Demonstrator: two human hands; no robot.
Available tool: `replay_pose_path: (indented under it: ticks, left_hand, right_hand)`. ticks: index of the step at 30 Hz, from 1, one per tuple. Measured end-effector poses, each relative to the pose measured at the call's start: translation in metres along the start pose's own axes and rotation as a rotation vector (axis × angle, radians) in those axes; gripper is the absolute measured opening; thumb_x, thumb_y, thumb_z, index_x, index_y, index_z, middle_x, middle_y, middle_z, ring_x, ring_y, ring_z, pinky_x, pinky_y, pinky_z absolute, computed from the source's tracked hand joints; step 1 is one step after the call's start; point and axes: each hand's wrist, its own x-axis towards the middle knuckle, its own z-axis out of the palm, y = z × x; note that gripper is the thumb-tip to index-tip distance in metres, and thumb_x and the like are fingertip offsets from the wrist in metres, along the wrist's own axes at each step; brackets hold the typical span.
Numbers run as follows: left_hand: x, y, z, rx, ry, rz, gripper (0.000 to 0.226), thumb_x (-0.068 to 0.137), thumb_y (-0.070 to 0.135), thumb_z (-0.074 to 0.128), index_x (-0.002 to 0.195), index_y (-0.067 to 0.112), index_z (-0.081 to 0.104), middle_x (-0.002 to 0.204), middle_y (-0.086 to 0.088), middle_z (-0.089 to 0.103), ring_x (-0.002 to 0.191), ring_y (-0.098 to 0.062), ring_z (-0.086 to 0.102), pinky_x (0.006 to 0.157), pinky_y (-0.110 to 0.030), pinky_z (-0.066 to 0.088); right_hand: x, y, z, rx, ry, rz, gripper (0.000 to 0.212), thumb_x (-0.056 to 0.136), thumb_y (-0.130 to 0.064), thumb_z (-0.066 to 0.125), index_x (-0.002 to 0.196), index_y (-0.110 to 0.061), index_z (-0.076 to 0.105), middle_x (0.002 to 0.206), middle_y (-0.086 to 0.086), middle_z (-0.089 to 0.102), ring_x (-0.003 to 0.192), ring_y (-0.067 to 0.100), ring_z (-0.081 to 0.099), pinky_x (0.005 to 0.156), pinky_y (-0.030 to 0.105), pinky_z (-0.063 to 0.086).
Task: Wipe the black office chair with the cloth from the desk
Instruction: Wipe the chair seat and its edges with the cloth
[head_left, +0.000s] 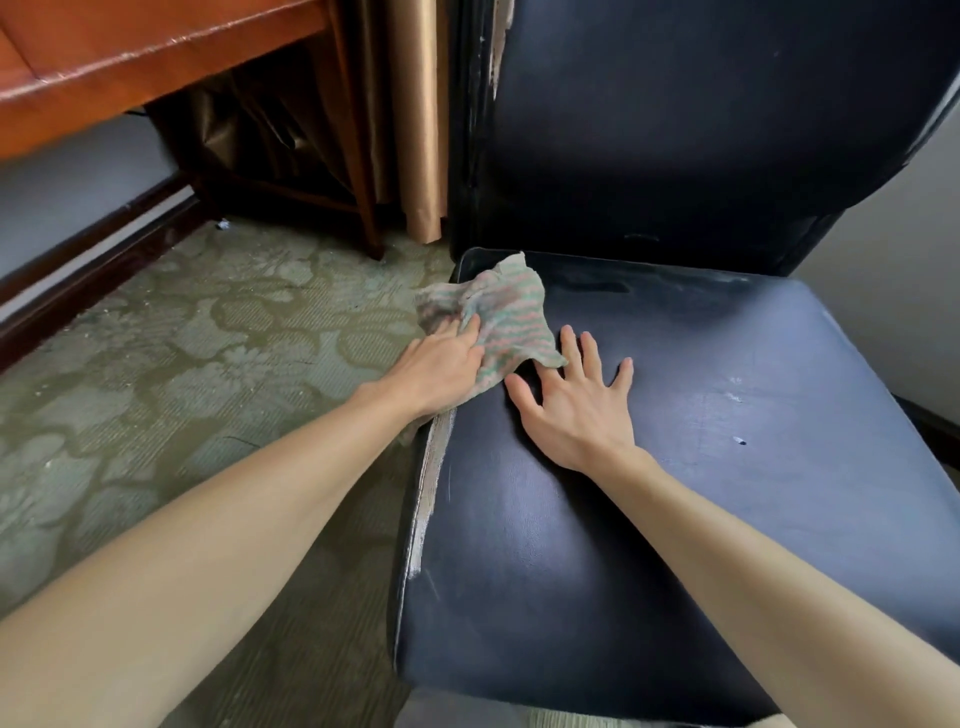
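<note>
Head view: at the left edge of the black office chair (675, 467), the left hand (441, 366) grips the cloth (501, 322). It looks soft and light, best held bunched in the middle. Right of it, the right hand (576, 410) lies spread flat on the chair.

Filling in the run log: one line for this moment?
left hand holds cloth at seat left edge | right hand flat on seat
</note>
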Motion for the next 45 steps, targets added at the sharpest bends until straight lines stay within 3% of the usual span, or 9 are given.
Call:
replay_pose_path:
  ticks: [9,19,23,29,32,35,39,43,45]
  left_hand:
    - [0.079,0.001,-0.015,-0.04,-0.081,-0.032,0.055,0.105,0.034,0.021,0.156,0.02,0.007,0.163,-0.005,0.001,0.149,-0.021,0.003,0.117,-0.037,0.007]
    - [0.005,-0.015,-0.009,-0.039,0.042,-0.003,0.048,0.104,0.036,0.031,0.151,0.027,0.03,0.158,-0.002,0.027,0.141,-0.031,0.031,0.111,-0.037,0.025]
    - [-0.021,-0.014,0.001,-0.054,0.011,0.005,0.051,0.104,0.036,0.025,0.154,0.024,0.02,0.16,-0.006,0.018,0.146,-0.027,0.023,0.116,-0.039,0.018]
    - [0.022,-0.013,-0.002,-0.043,-0.044,-0.041,0.053,0.105,0.036,0.02,0.155,0.024,0.01,0.162,-0.007,0.007,0.148,-0.027,0.014,0.119,-0.041,0.014]
    - [0.048,-0.009,-0.006,-0.056,-0.057,-0.055,0.052,0.105,0.035,0.02,0.156,0.023,0.011,0.163,-0.006,0.006,0.148,-0.028,0.013,0.116,-0.039,0.014]
    - [0.059,-0.009,-0.008,-0.124,-0.013,-0.036,0.05,0.105,0.035,0.028,0.154,0.025,0.023,0.161,-0.003,0.017,0.146,-0.026,0.019,0.115,-0.036,0.017]
    - [0.038,-0.017,-0.009,-0.149,0.048,0.003,0.043,0.103,0.033,0.035,0.143,0.022,0.047,0.147,-0.008,0.047,0.133,-0.031,0.042,0.105,-0.036,0.033]
    - [-0.01,-0.024,-0.012,-0.201,0.069,0.026,0.034,0.101,0.03,0.037,0.101,0.013,0.066,0.093,-0.003,0.067,0.095,-0.032,0.057,0.076,-0.034,0.041]
    - [-0.029,-0.028,-0.013,-0.192,0.064,0.046,0.034,0.101,0.032,0.036,0.104,0.014,0.065,0.094,-0.003,0.066,0.094,-0.029,0.059,0.077,-0.036,0.043]
  right_hand:
    - [0.017,-0.004,0.006,-0.03,0.024,0.091,0.073,0.086,-0.067,0.002,0.151,-0.036,0.012,0.162,0.004,0.003,0.148,0.026,-0.006,0.11,0.064,-0.004]
    - [0.003,-0.001,0.005,-0.033,0.038,0.049,0.073,0.085,-0.068,0.005,0.147,-0.037,0.027,0.163,0.0,0.006,0.149,0.02,-0.004,0.112,0.061,-0.004]
    - [-0.001,0.0,0.003,-0.047,0.036,0.034,0.075,0.084,-0.067,0.003,0.148,-0.037,0.029,0.163,0.0,0.006,0.149,0.02,-0.003,0.113,0.061,-0.004]
    - [0.008,-0.004,0.006,-0.004,0.043,0.077,0.076,0.085,-0.069,0.005,0.146,-0.034,0.033,0.162,0.002,0.006,0.149,0.021,-0.004,0.11,0.063,-0.005]
    - [0.017,-0.007,0.008,0.008,0.046,0.11,0.075,0.085,-0.068,0.003,0.151,-0.036,0.019,0.162,0.004,0.005,0.149,0.024,-0.005,0.109,0.065,-0.005]
    - [0.025,-0.012,0.01,-0.008,0.037,0.156,0.074,0.087,-0.066,0.004,0.152,-0.032,0.02,0.162,0.007,0.004,0.149,0.027,-0.006,0.108,0.067,-0.006]
    - [0.03,-0.014,0.01,-0.025,0.028,0.202,0.076,0.087,-0.064,0.004,0.15,-0.028,0.029,0.162,0.007,0.002,0.148,0.028,-0.007,0.106,0.069,-0.006]
    - [0.03,-0.014,0.007,-0.052,0.002,0.202,0.079,0.078,-0.059,0.001,0.153,-0.032,0.007,0.162,0.007,-0.002,0.148,0.029,-0.009,0.107,0.069,-0.006]
    - [0.028,-0.014,0.007,-0.061,0.001,0.193,0.084,0.074,-0.064,-0.004,0.152,-0.034,0.002,0.162,0.006,-0.003,0.148,0.028,-0.01,0.107,0.068,-0.006]
